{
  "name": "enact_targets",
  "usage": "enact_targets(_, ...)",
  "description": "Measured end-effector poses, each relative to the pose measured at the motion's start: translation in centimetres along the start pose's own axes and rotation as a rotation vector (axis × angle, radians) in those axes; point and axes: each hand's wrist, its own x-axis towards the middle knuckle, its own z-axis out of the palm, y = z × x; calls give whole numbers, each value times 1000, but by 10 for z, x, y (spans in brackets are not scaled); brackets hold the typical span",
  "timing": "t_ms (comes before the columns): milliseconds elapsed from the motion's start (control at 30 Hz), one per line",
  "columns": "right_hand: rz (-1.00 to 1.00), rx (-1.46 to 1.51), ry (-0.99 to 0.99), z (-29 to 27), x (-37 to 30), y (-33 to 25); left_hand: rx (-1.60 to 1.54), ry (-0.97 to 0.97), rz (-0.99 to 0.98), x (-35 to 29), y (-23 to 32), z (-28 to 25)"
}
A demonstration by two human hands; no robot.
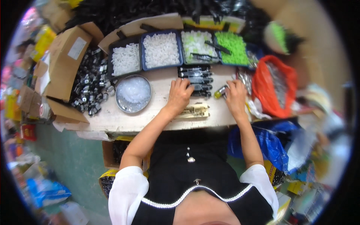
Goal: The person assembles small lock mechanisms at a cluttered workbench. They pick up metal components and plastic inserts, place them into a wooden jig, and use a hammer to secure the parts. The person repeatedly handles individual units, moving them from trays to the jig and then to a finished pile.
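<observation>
A stack of black parts with clear middles (200, 80) lies side by side on the bench. My left hand (180, 93) is at the left end of its nearer parts, fingers curled and closed on one of them. My right hand (235, 95) is to the right of the stack, its fingers bent around a short cylinder with a yellow-green end (218, 93); the fingers hide part of it. Just in front of the stack lies a pale, cream-coloured slotted block (197, 111), near my left wrist.
Blue-black trays of white tubes (162, 48) and green pieces (230, 47) line the back. A metal bowl of clear pieces (133, 93) stands left, beside a carton (67, 56) and heaped black-and-silver parts (92, 80). At right is a red bag (268, 97).
</observation>
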Motion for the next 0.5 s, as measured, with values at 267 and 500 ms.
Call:
enact_targets(267, -326, 95, 205, 30, 145, -49, -108, 156, -140, 0, -10, -35)
enact_targets(500, -389, 22, 330, 50, 258, -93, 52, 397, -618, -95, -66, -131)
